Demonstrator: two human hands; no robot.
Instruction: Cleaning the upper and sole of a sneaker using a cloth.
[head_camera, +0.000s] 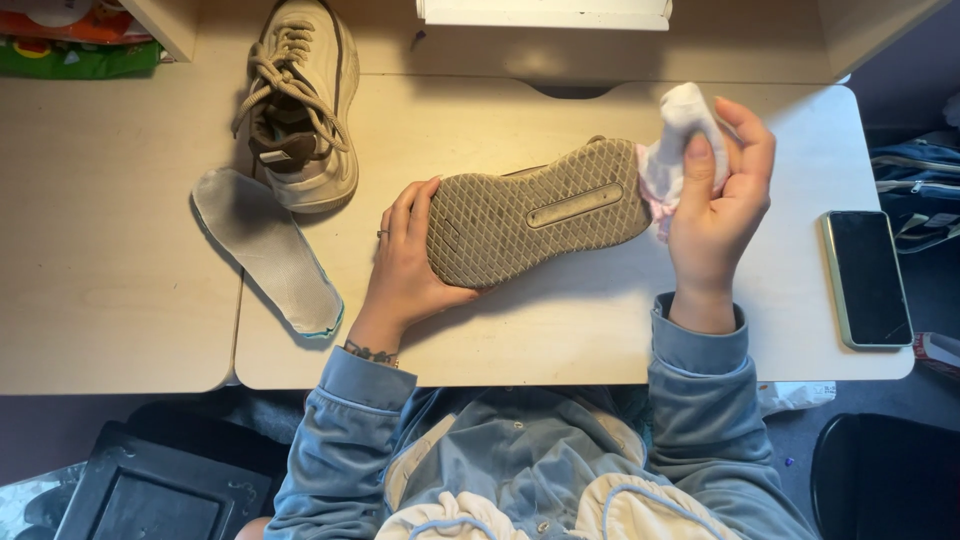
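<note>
Shoe (535, 212) is lying sole-up across the pale surface (560, 330), turned over so its gridded tread is facing the person. Left hand (408, 262) is grasping the toe end, bracing it against sliding. Right hand (715, 205) is clenching a white cloth (680, 125) against the heel edge. Its pair, an upright shoe (300, 100), and a pulled-out insole (265, 250) are lying aside to the left; a phone (866, 278) is resting well apart on the right.

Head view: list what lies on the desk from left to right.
Loose insole → laced shoe → left hand → upturned shoe sole → white cloth in the right hand → phone.
</note>
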